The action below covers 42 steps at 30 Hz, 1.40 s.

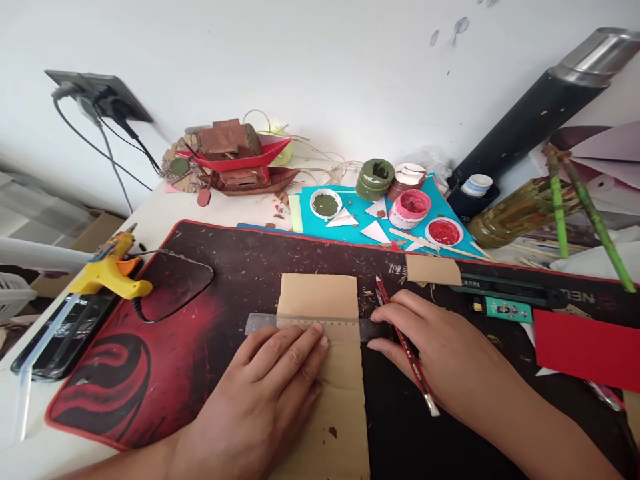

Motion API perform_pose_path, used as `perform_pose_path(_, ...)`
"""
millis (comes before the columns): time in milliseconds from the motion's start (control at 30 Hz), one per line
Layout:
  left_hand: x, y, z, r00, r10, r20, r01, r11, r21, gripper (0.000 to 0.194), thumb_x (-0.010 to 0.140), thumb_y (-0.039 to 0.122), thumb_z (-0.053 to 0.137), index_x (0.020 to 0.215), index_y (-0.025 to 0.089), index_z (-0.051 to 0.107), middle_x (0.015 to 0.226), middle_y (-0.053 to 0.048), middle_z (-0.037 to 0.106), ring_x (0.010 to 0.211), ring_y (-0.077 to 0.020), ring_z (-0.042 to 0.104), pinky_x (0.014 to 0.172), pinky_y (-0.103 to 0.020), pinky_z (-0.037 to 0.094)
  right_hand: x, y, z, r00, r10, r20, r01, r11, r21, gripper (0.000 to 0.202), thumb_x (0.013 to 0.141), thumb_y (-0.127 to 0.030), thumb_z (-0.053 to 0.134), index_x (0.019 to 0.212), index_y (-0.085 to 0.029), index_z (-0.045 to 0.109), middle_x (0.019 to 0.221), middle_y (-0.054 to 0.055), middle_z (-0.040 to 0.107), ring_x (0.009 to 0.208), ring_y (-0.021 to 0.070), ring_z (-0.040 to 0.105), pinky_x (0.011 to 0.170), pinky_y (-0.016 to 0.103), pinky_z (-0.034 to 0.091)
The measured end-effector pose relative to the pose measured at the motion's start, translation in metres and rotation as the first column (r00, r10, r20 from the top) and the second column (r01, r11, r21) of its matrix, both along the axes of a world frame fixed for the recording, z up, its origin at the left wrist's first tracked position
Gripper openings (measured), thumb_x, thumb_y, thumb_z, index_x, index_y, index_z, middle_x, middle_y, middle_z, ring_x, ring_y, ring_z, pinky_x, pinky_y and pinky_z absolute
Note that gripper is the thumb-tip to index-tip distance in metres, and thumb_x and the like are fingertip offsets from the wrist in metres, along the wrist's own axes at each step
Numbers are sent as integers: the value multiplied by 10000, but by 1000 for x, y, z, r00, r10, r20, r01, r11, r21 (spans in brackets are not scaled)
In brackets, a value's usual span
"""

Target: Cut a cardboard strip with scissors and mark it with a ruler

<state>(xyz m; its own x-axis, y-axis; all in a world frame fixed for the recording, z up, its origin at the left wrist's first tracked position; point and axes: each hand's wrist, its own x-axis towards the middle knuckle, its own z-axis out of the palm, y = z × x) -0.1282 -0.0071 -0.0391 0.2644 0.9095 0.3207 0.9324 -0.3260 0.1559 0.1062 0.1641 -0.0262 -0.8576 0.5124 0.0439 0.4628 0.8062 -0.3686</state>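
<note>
A strip of brown cardboard (319,293) lies lengthwise on the dark mat, and a clear ruler (263,323) is laid across it. My left hand (270,380) rests flat over both, its fingertips pressing on the ruler's lower edge. A red and black pencil (411,363) is held in my right hand (430,340), its point up and its eraser end toward me. The thumb and index finger of that hand are around the ruler's right end, just beside the cardboard; whether they grip it I cannot tell.
A yellow glue gun (115,273) stands at left on a black case. Behind the mat (235,260) are a model boat (245,160) and open paint jars (410,209). To the right lie a green cutter (510,288), a lighter (505,309) and red card (585,347).
</note>
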Motion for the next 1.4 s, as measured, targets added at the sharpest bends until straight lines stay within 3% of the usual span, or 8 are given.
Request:
perform_pose_path(700,1,4,1,1000,-3,-30,4,999,33,347,1141,217,497,1400,99,694,1394,-90,779,1209,-276,681,1079,-451,446,-2,0,3,999,-43,25,45,996,-71,185,993,-247,808,1135,-237,690,1015,31,687,730,218,690,620,324,460)
perform_pose_path(1400,0,4,1,998,-8,-63,11,999,37,356,1115,189,519,1408,89,696,1398,-99,773,1220,-274,670,1079,-450,449,-2,-2,4,998,-34,50,35,999,-24,140,1003,-235,768,1125,-227,702,990,29,675,699,205,683,588,323,458)
